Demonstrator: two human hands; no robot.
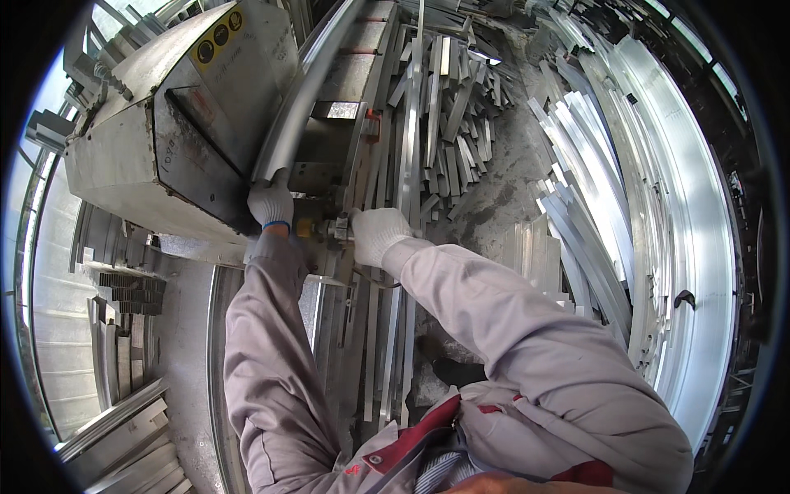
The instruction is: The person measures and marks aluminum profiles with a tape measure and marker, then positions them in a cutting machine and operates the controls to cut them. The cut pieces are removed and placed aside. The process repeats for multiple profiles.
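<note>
Evidently both hands are at the machine's worktop (355, 74). The left grip (271, 203), in a white knitted glove with a blue band at the wrist, is at the near end of a long, pale metal profile (303, 99), touching it; most of its fingers are hidden, so I cannot tell how far it is closed or whether it has firm hold. That profile lies along the left edge of the worktop, close beside a large, scuffed grey housing (222, 107), and runs toward the far edge of the worktop, its near end meeting the glove. The right grip (380, 234), gloved in the same white knit, is at the right edge of the worktop, toward its near end, with the fingers curled in just beside a small metal fitting (339, 229); what they enclose, and how tightly, I cannot tell. Between the two gloves sits a small yellow part (305, 227), left of the fitting. Farther along the right edge of the worktop is a red part (373, 125). Beyond that edge, a heap of short metal lengths (461, 99) lies on the grey floor (485, 218), and well to the right of it are shiny profiles (584, 156) and long, wide pale strips (687, 206). Round yellow-and-black labels (220, 35) mark the upper part of the housing.
</note>
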